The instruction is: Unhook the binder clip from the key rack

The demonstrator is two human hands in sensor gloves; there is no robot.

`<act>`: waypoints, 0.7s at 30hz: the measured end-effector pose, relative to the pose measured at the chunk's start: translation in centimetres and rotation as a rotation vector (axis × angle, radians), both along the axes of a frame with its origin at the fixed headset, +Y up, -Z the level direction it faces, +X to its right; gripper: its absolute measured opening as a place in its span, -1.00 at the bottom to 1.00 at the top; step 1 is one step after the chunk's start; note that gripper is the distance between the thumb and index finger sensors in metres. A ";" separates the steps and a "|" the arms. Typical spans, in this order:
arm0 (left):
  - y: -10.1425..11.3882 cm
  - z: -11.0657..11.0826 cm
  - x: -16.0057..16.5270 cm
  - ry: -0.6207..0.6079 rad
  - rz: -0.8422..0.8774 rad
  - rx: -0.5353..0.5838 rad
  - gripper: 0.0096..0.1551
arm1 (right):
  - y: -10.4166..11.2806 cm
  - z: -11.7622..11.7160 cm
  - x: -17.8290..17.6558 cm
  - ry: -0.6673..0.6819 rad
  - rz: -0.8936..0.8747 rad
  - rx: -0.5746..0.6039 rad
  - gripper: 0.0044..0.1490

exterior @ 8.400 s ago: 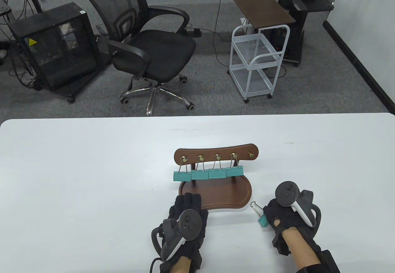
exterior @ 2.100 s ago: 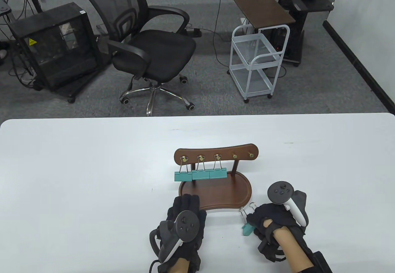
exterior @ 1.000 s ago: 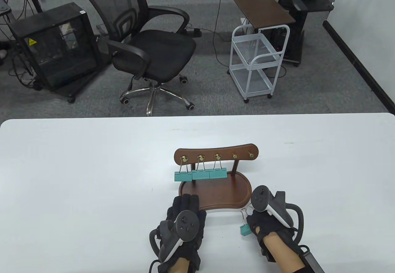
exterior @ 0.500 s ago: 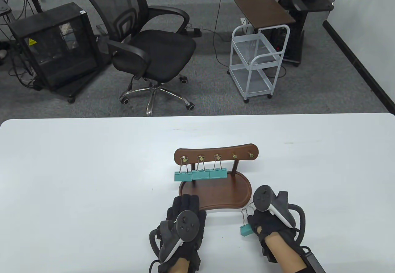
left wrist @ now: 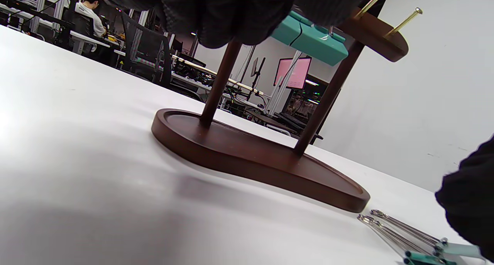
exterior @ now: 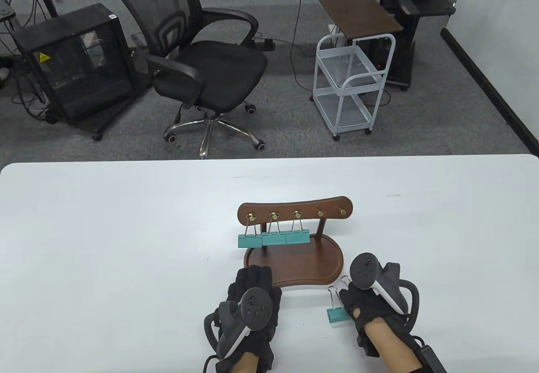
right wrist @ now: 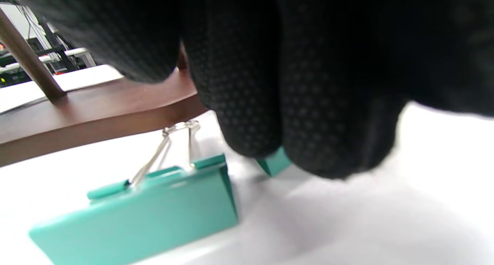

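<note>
At the near edge of the bench (exterior: 105, 242), the left hand (exterior: 252, 301) rests flat, its grip wide and holding nothing, fingertips at the key rack (exterior: 293, 259) base. Just right, the right hand (exterior: 370, 301) hovers over two freed binder clips; whether its grip holds one cannot be told. One freed clip (exterior: 337, 312) lies flat. Beyond, three teal clips (exterior: 273, 238) hang from hooks

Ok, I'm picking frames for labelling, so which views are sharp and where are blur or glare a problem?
Table view: evenly lit and sharp; the key rack and the loose binder clip read clearly. Left wrist view: sharp rack base, but bright glare on the table at left and dark left hand fingers covering the top. Right wrist view: right hand fingers fill most of it, clip soft and slightly blurred.
</note>
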State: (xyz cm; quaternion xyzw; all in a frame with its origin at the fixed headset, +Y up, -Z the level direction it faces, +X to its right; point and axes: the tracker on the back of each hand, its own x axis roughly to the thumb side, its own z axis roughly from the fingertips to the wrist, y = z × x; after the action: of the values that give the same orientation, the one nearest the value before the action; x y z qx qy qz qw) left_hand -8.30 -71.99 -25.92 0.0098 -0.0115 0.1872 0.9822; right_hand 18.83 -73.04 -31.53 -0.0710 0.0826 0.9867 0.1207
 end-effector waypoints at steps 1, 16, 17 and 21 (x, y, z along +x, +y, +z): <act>0.0 0.0 0.0 0.001 0.000 0.000 -0.29 | 0.1 0.0 -0.1 0.000 0.000 0.027 -0.53; 0.0 -0.1 -0.2 0.007 0.015 0.000 -0.29 | 2.4 -0.5 -1.2 0.031 -0.374 0.416 -0.26; 0.0 -0.1 -0.2 0.007 0.019 0.000 -0.29 | 2.5 -0.8 -1.4 0.041 -0.425 0.419 -0.25; 0.0 -0.1 -0.3 0.008 0.019 0.000 -0.29 | 2.3 -1.9 -2.0 0.044 -0.550 0.404 -0.22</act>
State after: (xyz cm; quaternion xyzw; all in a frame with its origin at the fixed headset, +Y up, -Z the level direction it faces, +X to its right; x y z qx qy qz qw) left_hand -8.57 -72.02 -26.05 0.0107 -0.0076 0.1963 0.9804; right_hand 16.84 -70.77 -33.40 0.0006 -0.0961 0.9148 0.3923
